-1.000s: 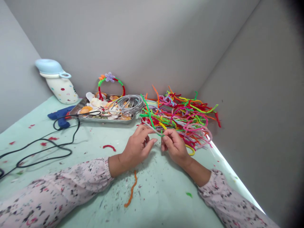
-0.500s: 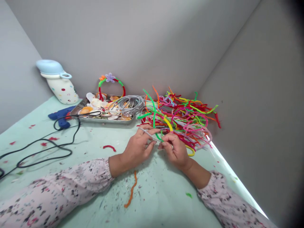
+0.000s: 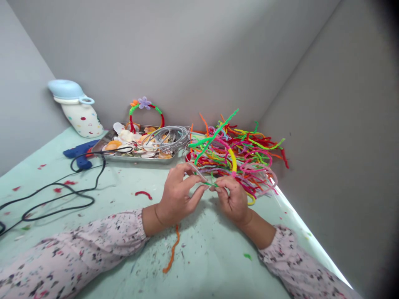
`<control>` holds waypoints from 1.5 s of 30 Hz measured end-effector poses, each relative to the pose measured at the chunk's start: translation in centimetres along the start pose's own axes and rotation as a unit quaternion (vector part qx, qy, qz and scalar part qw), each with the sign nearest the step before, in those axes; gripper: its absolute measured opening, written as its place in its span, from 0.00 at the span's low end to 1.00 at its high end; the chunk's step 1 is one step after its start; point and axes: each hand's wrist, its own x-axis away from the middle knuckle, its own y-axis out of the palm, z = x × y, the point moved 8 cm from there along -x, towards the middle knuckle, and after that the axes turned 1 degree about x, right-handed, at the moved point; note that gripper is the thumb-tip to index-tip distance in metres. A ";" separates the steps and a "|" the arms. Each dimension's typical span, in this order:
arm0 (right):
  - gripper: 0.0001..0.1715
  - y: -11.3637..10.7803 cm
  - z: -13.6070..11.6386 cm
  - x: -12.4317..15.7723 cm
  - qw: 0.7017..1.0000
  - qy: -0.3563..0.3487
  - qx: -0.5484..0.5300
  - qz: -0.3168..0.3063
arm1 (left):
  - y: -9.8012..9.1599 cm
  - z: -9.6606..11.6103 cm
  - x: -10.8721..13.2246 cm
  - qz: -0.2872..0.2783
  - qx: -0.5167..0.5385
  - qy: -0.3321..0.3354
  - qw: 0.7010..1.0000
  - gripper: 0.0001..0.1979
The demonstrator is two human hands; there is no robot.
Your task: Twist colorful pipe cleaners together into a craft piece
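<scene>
Between my two hands is a grey wire (image 3: pixel 199 171) with a fuzzy green pipe cleaner (image 3: pixel 223 126) at it, its long ends sticking up and to the right. My left hand (image 3: pixel 179 195) has thumb and forefinger close together on the green pipe cleaner beside the wire; the exact contact is partly hidden. My right hand (image 3: pixel 233 200) pinches the wire where green meets it, thumb against forefinger. Behind the right hand arches a yellow pipe-cleaner section (image 3: pixel 233 160), which seems to belong to the same hoop; I cannot tell for sure.
A heap of coloured pipe cleaners (image 3: pixel 255 155) lies behind my hands. A metal tray (image 3: pixel 140 159) holds shells, coiled grey wire (image 3: pixel 173 137) and a flowered hoop (image 3: pixel 144 103). At left are a blue glue gun (image 3: pixel 81 153), its black cord (image 3: pixel 62 182) and a bottle (image 3: pixel 81 114). An orange pipe cleaner (image 3: pixel 173 253) lies in front.
The green pipe cleaner's upright ends have swung to the right and now lean up and right. The yellow section has shifted right. My left fingers have drawn closer together.
</scene>
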 end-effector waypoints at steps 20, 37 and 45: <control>0.07 2.0 1.3 0.6 0.987 0.124 -0.070 -0.075 | 2.8 -3.0 0.9 -0.110 0.170 -0.193 0.960 0.05; 0.06 1.8 0.1 0.3 0.997 0.028 0.044 -0.063 | 3.1 -3.4 1.3 -0.110 0.199 -0.267 0.936 0.07; 0.08 1.5 -1.1 0.0 0.991 -0.045 0.124 -0.035 | 3.7 -3.8 2.1 -0.117 0.263 -0.344 0.894 0.09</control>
